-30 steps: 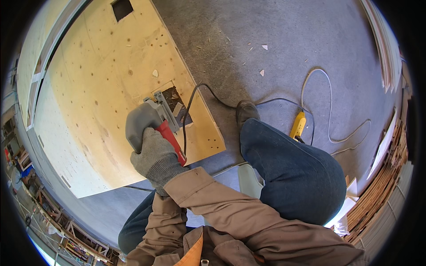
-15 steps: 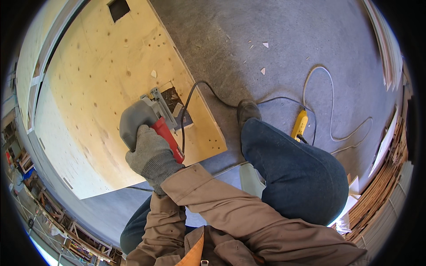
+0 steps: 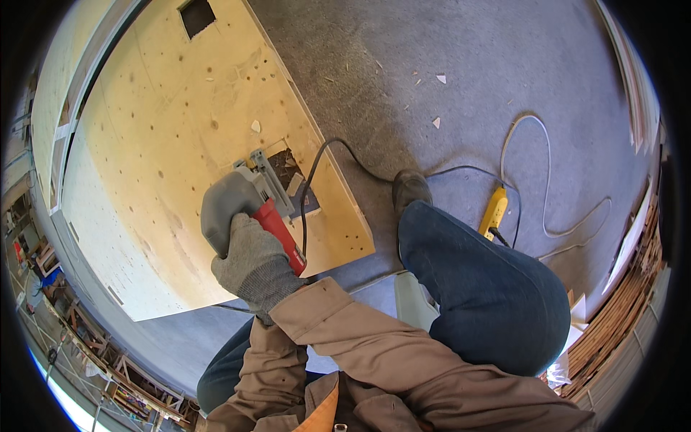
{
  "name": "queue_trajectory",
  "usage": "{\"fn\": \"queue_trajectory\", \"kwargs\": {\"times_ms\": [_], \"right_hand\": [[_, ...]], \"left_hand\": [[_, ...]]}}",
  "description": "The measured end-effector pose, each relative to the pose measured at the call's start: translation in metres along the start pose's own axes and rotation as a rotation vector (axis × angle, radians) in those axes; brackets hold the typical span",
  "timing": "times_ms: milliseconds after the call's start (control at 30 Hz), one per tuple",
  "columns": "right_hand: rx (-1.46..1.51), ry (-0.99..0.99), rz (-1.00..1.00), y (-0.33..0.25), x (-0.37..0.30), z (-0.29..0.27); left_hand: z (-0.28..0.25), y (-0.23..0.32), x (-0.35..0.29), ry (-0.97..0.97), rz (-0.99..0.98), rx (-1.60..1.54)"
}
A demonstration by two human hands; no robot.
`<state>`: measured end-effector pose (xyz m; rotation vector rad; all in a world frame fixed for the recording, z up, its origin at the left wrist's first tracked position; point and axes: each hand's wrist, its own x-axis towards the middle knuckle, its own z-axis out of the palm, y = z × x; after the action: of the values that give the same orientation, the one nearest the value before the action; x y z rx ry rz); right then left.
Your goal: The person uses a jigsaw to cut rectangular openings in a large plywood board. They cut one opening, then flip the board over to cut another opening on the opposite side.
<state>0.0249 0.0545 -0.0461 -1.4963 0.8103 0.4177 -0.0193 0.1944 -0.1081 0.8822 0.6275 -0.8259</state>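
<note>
My right hand (image 3: 252, 263), in a grey knit glove, is closed around the grey and red body of a jigsaw (image 3: 234, 201). The saw rests on a plywood panel (image 3: 173, 144), its metal sole plate beside a squarish cutout (image 3: 286, 173) with wood scraps in it. A black cord loops from the saw over the panel's edge. My left forearm (image 3: 270, 360) runs up beneath the right cuff; the left hand itself is hidden there, so its fingers cannot be seen.
Another square hole (image 3: 196, 17) opens at the panel's far end. A yellow power strip (image 3: 494, 212) and a pale extension cord (image 3: 548, 173) lie on the concrete floor, right of my boot (image 3: 412, 191). Wood chips are scattered beyond. Stacked timber (image 3: 619, 317) lines the right side.
The whole view has shifted slightly, so things appear a little farther right and lower. The jigsaw and my right hand keep their place on the panel.
</note>
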Motion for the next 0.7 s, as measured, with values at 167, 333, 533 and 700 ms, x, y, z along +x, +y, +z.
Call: {"fn": "queue_trajectory", "kwargs": {"times_ms": [167, 333, 533, 700], "right_hand": [[-0.019, -0.034, -0.003, 0.0009, 0.0026, -0.0022], [-0.027, -0.062, 0.016, -0.0003, 0.0015, -0.005], [0.01, -0.039, 0.018, 0.0009, 0.0003, -0.0059], [-0.03, -0.085, 0.014, -0.0003, 0.0002, -0.009]], "left_hand": [[0.0007, 0.0008, -0.001, 0.01, -0.001, 0.005], [0.0, 0.0009, -0.0018, 0.023, 0.004, 0.008], [0.0009, -0.0004, -0.0012, 0.025, 0.006, 0.008], [0.0017, -0.001, -0.0023, 0.028, 0.008, 0.007]]}}
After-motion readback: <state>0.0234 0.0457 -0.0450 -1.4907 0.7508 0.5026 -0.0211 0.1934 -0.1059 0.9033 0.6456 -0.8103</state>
